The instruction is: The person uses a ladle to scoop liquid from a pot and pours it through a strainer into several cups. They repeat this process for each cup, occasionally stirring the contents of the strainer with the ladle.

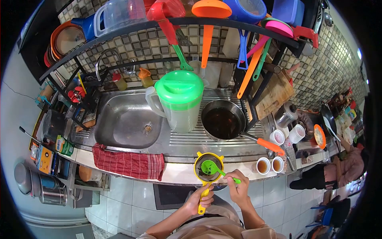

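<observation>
My left hand (195, 199) is closed around the handle of a yellow strainer (204, 196), whose basket is over the counter's front edge. Inside its mesh lies dark, wet-looking residue. A small green spoon (209, 167) is in the closed fingers of my right hand (238, 187), its bowl down in the strainer. Behind them stands a saucepan (223, 122) of dark liquid with an orange-ended handle. To its left is a translucent pitcher (182, 115) with a green lid. Two cups of brown liquid, a left cup (262, 165) and a right cup (277, 164), stand right of my right hand.
A steel sink (129, 119) is at the left, with a red checked cloth (127, 162) on the counter edge. Overhead, a black rack (131, 28) carries hanging utensils. White cups (277, 137) and a kettle (285, 113) stand right. Another person (338, 171) is at far right.
</observation>
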Demonstrator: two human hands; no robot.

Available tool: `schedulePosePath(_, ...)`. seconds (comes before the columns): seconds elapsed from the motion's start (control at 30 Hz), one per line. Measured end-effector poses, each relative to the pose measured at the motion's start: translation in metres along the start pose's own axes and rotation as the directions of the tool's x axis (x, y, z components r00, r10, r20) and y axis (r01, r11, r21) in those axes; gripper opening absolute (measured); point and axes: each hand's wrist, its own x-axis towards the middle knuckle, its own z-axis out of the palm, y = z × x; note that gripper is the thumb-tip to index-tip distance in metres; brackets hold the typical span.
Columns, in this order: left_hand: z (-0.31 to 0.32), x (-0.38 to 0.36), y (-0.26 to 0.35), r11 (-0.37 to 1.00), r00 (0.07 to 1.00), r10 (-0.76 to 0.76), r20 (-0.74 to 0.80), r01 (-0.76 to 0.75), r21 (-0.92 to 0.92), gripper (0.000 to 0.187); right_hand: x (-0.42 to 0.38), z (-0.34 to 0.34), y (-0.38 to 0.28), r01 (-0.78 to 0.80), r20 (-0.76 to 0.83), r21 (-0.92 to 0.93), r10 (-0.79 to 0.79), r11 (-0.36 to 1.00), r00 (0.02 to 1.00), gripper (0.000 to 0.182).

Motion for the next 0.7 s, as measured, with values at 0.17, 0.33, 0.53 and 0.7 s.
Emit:
schedulePosePath(0.17, 0.004, -0.001, 0.001, 1.000, 1.000, 0.009, -0.015, -0.009, 0.028, 0.022, 0.000, 0.003, 0.003, 0.016, -0.052, 0.020, -0.014, 1.000, 0.999, 0.016)
schedulePosePath(0.33, 0.002, -0.002, 0.007, 0.999, 0.999, -0.028, -0.032, 0.030, 0.046, 0.022, -0.003, 0.003, 0.000, -0.039, -0.037, -0.020, 0.039, 0.999, 0.999, 0.010)
schedulePosePath(0.53, 0.002, -0.004, 0.009, 0.997, 0.998, -0.037, -0.051, 0.040, 0.068, 0.022, -0.006, 0.006, 0.002, -0.059, -0.090, -0.022, 0.056, 0.998, 0.994, 0.009)
schedulePosePath(0.7, 0.003, -0.002, 0.007, 0.996, 0.999, -0.021, -0.050, 0.026, 0.086, 0.022, -0.004, 0.004, 0.003, -0.048, -0.092, 0.003, 0.049, 0.999, 0.995, 0.014)
